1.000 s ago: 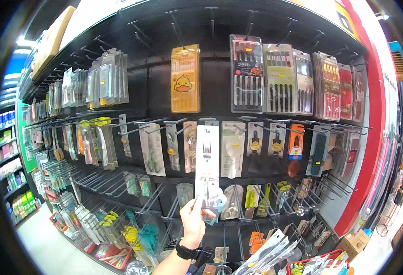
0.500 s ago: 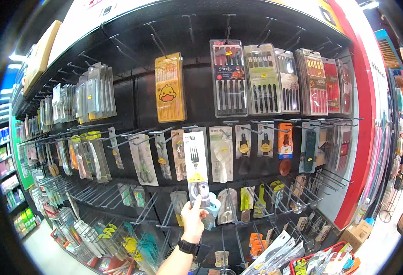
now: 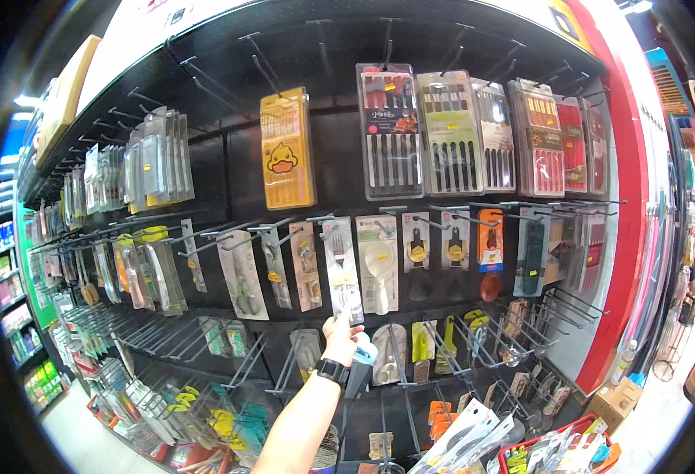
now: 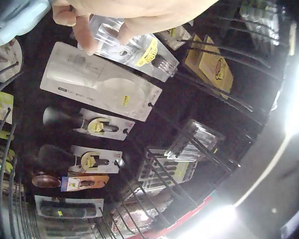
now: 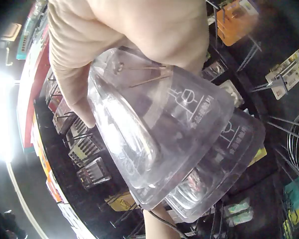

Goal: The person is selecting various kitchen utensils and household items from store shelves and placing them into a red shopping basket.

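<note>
My left hand (image 3: 339, 338) reaches up to the middle row of hooks and pinches the lower end of a carded fork pack (image 3: 341, 268). The pack stands upright, its top right at a hook, and carries a yellow label. In the left wrist view, thumb and fingers grip the fork pack (image 4: 144, 52) beside a white rice paddle pack (image 4: 102, 82). My right hand (image 5: 129, 30), outside the head view, grips two overlapping clear plastic packs (image 5: 154, 124) with shiny metal pieces inside. Printed glass-and-fork symbols show on them.
A light-blue item (image 3: 365, 351) hangs just right of the left hand. A yellow duck chopstick pack (image 3: 286, 150) and other chopstick packs (image 3: 391, 134) hang above. Metal hooks (image 3: 284, 371) stick out below. A red basket (image 3: 549, 442) of packaged utensils stands at lower right.
My left hand has carried the fork pack forward, away from me, to the middle row of hooks. The head view has shifted slightly right.
</note>
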`<state>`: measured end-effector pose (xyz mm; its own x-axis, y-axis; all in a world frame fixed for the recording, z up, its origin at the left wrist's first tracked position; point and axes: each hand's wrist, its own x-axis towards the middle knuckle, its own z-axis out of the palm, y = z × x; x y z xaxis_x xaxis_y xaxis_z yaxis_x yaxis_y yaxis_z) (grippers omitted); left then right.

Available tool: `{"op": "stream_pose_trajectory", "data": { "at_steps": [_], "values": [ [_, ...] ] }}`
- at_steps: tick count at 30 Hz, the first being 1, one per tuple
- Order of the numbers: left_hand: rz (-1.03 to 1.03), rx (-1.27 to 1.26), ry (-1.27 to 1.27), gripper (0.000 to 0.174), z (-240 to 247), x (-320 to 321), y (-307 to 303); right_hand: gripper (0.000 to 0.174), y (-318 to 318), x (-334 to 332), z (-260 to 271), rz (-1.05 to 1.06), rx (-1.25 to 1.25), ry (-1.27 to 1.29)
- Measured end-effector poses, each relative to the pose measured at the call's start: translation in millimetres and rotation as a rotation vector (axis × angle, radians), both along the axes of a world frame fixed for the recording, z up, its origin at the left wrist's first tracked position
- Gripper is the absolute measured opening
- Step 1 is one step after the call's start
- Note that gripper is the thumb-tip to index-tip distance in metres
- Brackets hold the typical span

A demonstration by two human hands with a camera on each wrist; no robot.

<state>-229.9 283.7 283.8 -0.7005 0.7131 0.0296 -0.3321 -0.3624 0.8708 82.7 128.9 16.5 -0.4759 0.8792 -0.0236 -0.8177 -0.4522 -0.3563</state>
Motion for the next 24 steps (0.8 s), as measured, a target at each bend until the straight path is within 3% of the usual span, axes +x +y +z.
{"op": "stream_pose_trajectory", "data": {
  "at_steps": [11,17,21,24],
  "values": [
    [-0.008,-0.015,-0.020,0.034,4.2,-23.9,26.7,0.033,-7.5,0.4,13.9,-0.047,0.014,-0.027],
    [-0.192,0.071,-0.118,0.025,-16.2,-39.0,32.5,0.034,-13.3,-0.7,12.3,-0.018,0.001,-0.035],
    [-0.225,0.116,-0.281,0.029,-23.4,-36.1,19.8,0.036,-11.5,-2.1,0.1,0.013,0.019,-0.001],
    [-0.207,0.187,-0.139,0.028,-23.0,-14.4,-11.5,0.039,-18.6,-1.7,22.8,-0.019,0.011,-0.053]
  ]
}}
